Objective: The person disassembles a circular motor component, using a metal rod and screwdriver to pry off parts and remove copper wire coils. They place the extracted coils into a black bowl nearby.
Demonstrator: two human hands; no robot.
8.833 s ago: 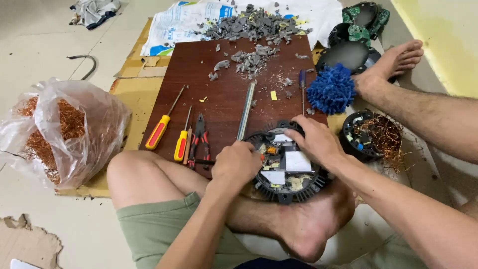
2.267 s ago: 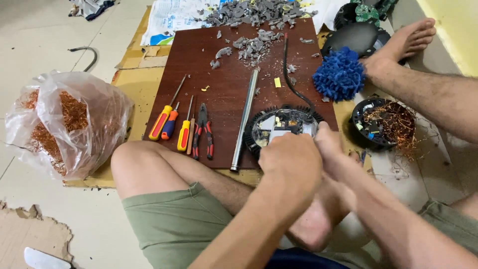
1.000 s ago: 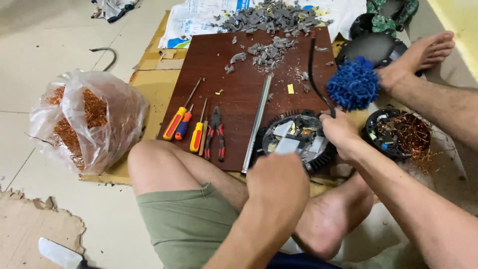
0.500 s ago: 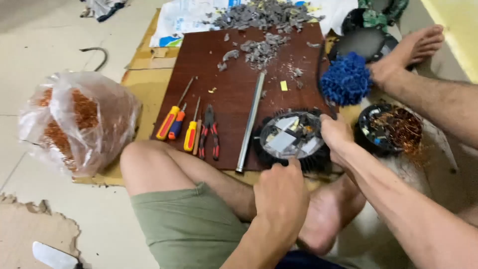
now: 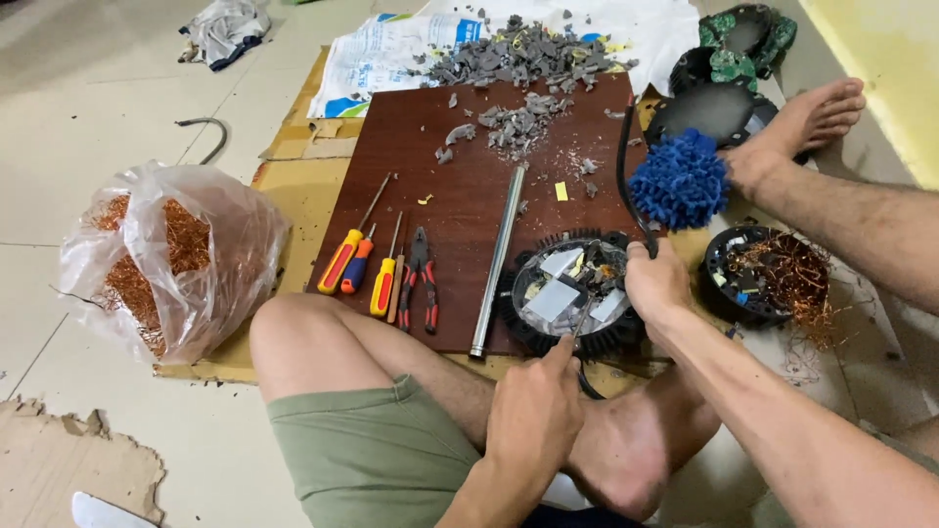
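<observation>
**Two hands on a round motor at the near edge of a brown board**

The left hand [image 5: 533, 411] is closed around a thin tool [image 5: 579, 328] whose tip rests on the motor [image 5: 572, 293], a black round unit with finned rim and grey and white parts showing inside. The right hand [image 5: 657, 284] grips the motor's far right rim, fingers curled over the edge, and a black cable [image 5: 622, 166] rises from beside this hand across the board [image 5: 469, 186]. The motor lies directly between the two hands, just ahead of the person's crossed legs (one foot lies below the right forearm).

Left of the left hand, on the board: a steel rod [image 5: 497, 259], pliers [image 5: 423, 274] with red handles, and three screwdrivers [image 5: 364, 264] with orange and yellow grips, side by side. Farther left, on the floor, stands a clear bag [image 5: 171, 259] of copper wire. Beyond the hands, grey rubble [image 5: 518, 64] is heaped at the board's far end. Just beyond the right hand sits a blue mop head [image 5: 682, 181]; to the right of that hand, a second black unit [image 5: 768, 279] holds tangled copper wire. A bare foot [image 5: 797, 127] lies past the mop head.
</observation>
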